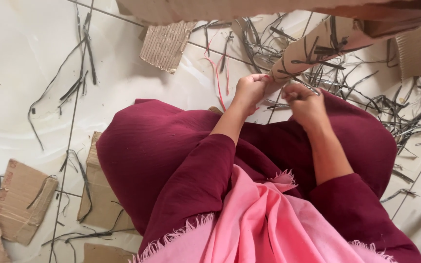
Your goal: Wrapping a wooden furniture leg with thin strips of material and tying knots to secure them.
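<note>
Cardboard tube [313, 46] wrapped in dark strips, tilted above lap, near end at both hands. Left hand [249, 90] closed on tube's end. Right hand [305, 102] pinched on thin strip [304, 84] beside it. Loose strips [395, 104] scattered over white tile floor [20, 53]; cardboard scraps [164, 44] nearby.

Person sits on white tile floor [20, 44] in maroon dress [171, 151], pink scarf [264, 219] over lap. Left hand [250, 90] pinches edge of cardboard piece [317, 46]. Right hand [305, 102] closed on thin grey strip [304, 84] at same edge. Grey strips [395, 104] piled to the right. Corrugated scrap [164, 44] beyond hands, cardboard scraps [23, 199] at left.
</note>
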